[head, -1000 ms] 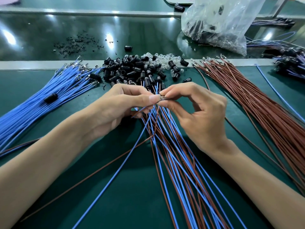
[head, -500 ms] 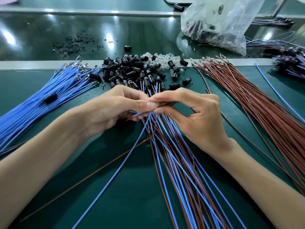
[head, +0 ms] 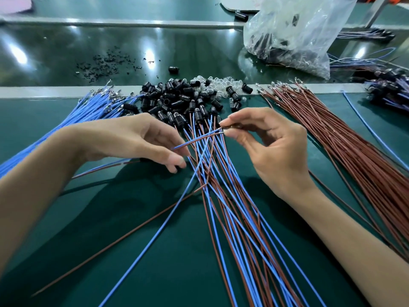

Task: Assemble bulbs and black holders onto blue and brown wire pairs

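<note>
Head view. The right hand (head: 272,149) had thumb and forefinger closed in a pinch on the tip end of one blue-and-brown wire pair (head: 198,139), just on the near side of the pile of black holders (head: 174,100). The left hand (head: 137,140), at the pile's near-left edge, had its fingers curled over the same pair farther down its length, so both hands were clamped on it. The pair's long axis ran from the right hand's pinch down and leftward to the left hand, then trailed off left across the counter (head: 155,251). Its tips therefore pointed rightward along the pile's near edge, not into the pile. Loose holders lay just beyond the pinch, and the clear bulbs (head: 218,84) lay at the pile's far-right side. Wires already fitted with holders (head: 232,207) fanned from the pile's near edge toward the viewer, passing beneath the held pair. The next holder would probably have to come from just beyond the tips. The left hand, gripping only slack, seemed the freer to fetch it.
</note>
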Demonstrator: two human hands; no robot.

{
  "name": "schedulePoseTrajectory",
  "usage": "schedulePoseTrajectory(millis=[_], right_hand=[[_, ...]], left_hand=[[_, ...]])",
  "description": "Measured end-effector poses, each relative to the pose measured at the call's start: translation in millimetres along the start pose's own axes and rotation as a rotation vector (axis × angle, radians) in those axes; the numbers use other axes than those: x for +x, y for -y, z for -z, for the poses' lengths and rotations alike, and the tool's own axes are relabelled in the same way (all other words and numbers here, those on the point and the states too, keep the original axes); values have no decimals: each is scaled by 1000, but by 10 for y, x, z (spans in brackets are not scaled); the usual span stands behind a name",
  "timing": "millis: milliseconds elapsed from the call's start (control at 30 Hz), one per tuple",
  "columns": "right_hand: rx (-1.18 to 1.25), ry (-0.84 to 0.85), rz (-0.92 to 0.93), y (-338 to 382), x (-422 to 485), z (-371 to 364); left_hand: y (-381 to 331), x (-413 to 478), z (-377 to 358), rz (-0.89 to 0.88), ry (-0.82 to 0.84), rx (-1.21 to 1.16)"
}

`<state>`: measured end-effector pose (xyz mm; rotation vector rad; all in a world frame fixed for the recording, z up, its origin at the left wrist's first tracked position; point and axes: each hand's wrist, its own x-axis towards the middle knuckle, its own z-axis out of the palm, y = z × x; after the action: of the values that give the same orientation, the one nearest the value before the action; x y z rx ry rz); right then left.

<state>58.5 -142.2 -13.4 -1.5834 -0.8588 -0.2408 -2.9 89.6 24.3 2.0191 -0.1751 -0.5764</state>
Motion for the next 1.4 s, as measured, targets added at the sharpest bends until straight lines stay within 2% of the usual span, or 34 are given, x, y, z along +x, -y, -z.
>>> schedulePoseTrajectory(millis=[200, 400, 600, 767, 900, 1100, 1233, 1400], right_hand=[[91, -34, -83, 9, 27, 15], [145, -82, -133, 13, 49, 47], [149, -68, -154, 27, 48, 58], [150, -56, -151, 30, 38, 40], [162, -46, -152, 33, 38, 41], [186, 11, -144, 48, 5, -12], [179, 34, -129, 62, -12, -36], [182, 26, -134, 60, -11, -49]], left_hand=[[77, -73, 148, -28, -49, 66], [79, -113, 212, 54, -48, 236], [66, -90, 198, 22, -101, 119], [50, -85, 188, 128, -107, 130], [-25, -37, 56, -16, -159, 83], [-156, 125, -240, -150, -328, -95], [-189, 165, -326, -181, -343, -110], [-191, 114, -236, -130, -323, -117]])
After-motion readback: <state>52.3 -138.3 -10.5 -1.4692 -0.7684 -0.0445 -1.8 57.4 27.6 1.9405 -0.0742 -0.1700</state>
